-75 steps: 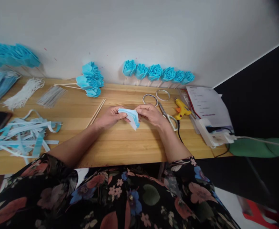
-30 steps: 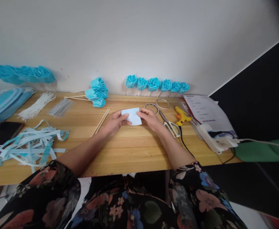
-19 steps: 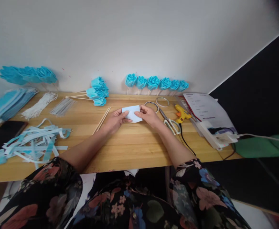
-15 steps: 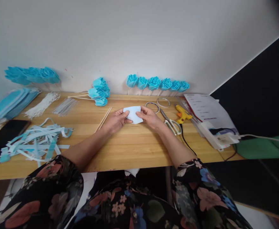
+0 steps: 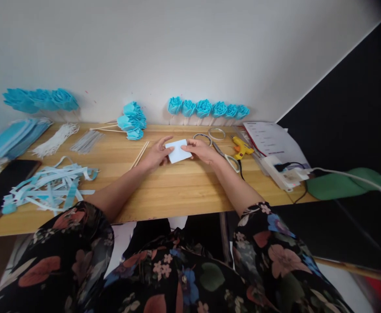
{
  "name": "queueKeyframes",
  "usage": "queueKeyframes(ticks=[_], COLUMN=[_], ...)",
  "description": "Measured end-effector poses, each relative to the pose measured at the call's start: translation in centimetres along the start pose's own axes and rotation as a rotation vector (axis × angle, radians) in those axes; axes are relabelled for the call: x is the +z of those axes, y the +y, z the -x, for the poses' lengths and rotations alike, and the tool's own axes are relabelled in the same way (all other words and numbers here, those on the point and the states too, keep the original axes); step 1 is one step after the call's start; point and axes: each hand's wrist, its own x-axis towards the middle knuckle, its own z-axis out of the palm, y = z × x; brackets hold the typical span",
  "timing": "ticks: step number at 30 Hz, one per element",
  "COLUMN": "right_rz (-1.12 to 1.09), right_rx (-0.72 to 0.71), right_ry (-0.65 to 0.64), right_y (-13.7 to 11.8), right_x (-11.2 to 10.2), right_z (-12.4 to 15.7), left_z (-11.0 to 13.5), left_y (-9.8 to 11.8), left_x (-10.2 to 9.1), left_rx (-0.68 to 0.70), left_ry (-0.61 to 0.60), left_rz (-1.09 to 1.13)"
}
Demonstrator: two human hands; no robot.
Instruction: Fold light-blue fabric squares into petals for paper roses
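Observation:
A small pale blue-white square sheet [image 5: 178, 152], like mask fabric, is held above the table in front of me. My left hand [image 5: 156, 155] has it at the left edge, thumb on top and index finger lifted off. At the right edge my right hand [image 5: 202, 151] pinches it, thumb on the face and fingers behind. Two thin wooden sticks [image 5: 139, 154] lie left of my left hand. Beyond my right hand are scissors [image 5: 227, 158] and rolls of tape [image 5: 216, 133].
Blue fabric flowers [image 5: 204, 108] on sticks lean along the wall, with more lying at the back [image 5: 132, 121]. Leftward are face masks [image 5: 14, 139], white cords [image 5: 56, 140], cut strips [image 5: 51, 187] and a phone [image 5: 6, 187]. A yellow glue gun [image 5: 242, 148] and power strip [image 5: 280, 174] lie right.
The sheet has turned slightly and looks squarer between my hands. My left index finger has lifted away from it. The whole view has shifted a little.

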Motion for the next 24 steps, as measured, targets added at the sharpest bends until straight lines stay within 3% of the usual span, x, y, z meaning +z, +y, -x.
queueKeyframes(ticks=[3, 8, 10, 15, 17, 19, 21, 24], right_rz=[0.077, 0.202, 0.230, 0.438, 0.551, 0.645, 0.712, 0.824], right_rx=[0.024, -0.004, -0.019, -0.045, -0.067, -0.080, -0.053, 0.001], right_ry=[0.083, 0.177, 0.211, 0.301, 0.345, 0.368, 0.363, 0.329], right_y=[0.0, 1.5, 2.2, 2.6, 2.3, 2.0, 1.7, 1.1], right_x=[0.6, 1.0, 0.9, 0.8, 0.7, 0.7, 0.9, 1.1], right_z=[1.3, 4.6, 5.3, 4.7, 4.2, 3.6, 3.3, 3.2], left_z=[0.3, 1.0, 1.2, 1.1, 1.0, 0.9, 0.9, 0.8], left_y=[0.5, 1.2, 1.3, 1.0, 0.8, 0.4, -0.2, -1.1], left_x=[0.0, 0.6, 0.7, 0.4, 0.4, 0.6, 0.9, 1.3], left_rx=[0.006, -0.047, -0.038, 0.210, 0.344, 0.464, 0.554, 0.587], left_ry=[-0.017, -0.188, -0.192, 0.120, 0.177, 0.110, -0.036, -0.214], left_rz=[-0.144, -0.323, -0.354, -0.665, -0.782, -0.837, -0.874, -0.928])
